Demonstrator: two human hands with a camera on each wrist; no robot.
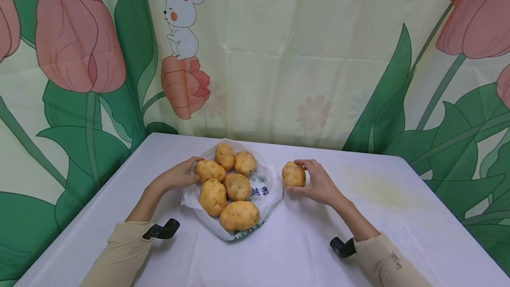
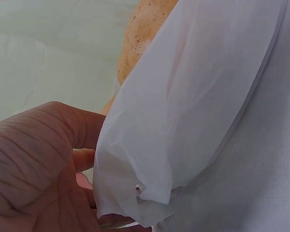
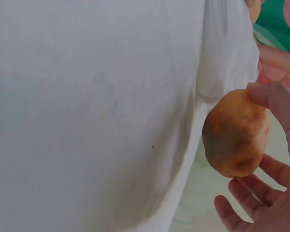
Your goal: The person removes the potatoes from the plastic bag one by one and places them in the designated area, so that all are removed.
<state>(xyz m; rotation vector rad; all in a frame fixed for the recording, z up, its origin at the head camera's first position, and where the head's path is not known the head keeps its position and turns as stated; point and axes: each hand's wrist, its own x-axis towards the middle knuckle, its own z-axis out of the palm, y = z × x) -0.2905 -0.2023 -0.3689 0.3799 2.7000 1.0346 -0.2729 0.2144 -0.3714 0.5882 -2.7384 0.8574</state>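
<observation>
A white plastic bag, spread flat with its rim turned up, holds several yellow potatoes. At the bag's left side my left hand has thumb and fingers round the end of the leftmost potato; in the left wrist view the bag's thin edge hides its fingertips. Just to the right of the bag, my right hand grips a single potato between thumb and fingers. That same potato shows brownish patches in the right wrist view, with several fingers spread below it.
A white cloth covers the table, whose far edge meets a hanging curtain printed with tulips and a rabbit. A faint yellowish stain marks the cloth at right. Black wrist mounts jut from both sleeves.
</observation>
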